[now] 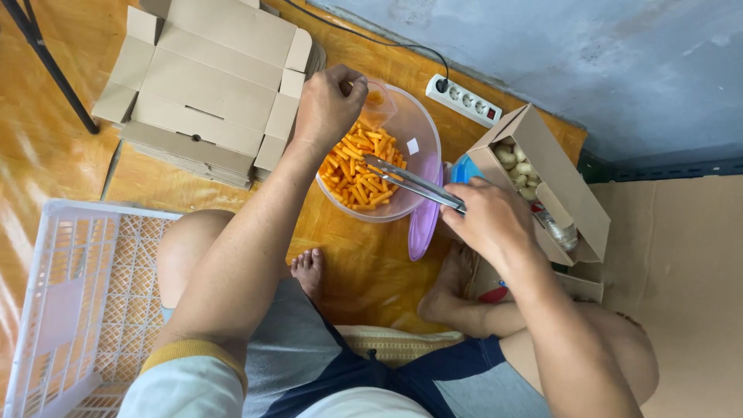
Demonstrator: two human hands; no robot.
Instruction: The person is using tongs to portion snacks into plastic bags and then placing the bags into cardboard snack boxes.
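A seated person works over a clear plastic bowl (418,147) of orange stick-shaped snacks (357,172) at the upper middle of the frame.

The right hand (489,220), right of centre, is clenched around long metal tongs (410,183), whose tips reach left into the snacks. The left hand (329,104), above the bowl's left rim, pinches a small clear plastic cup (377,103) tilted over the snacks. The bowl rests on the orange floor (364,263), with a purple plastic lid (424,224) leaning at its lower right edge. To the right stands an open brown cardboard box (557,174) holding pale puffed snacks (517,166). Flattened cardboard boxes (209,77) lie stacked at the upper left, a white plastic lattice crate (77,294) sits at the lower left, and a white power strip (463,99) lies against the wall above the bowl.
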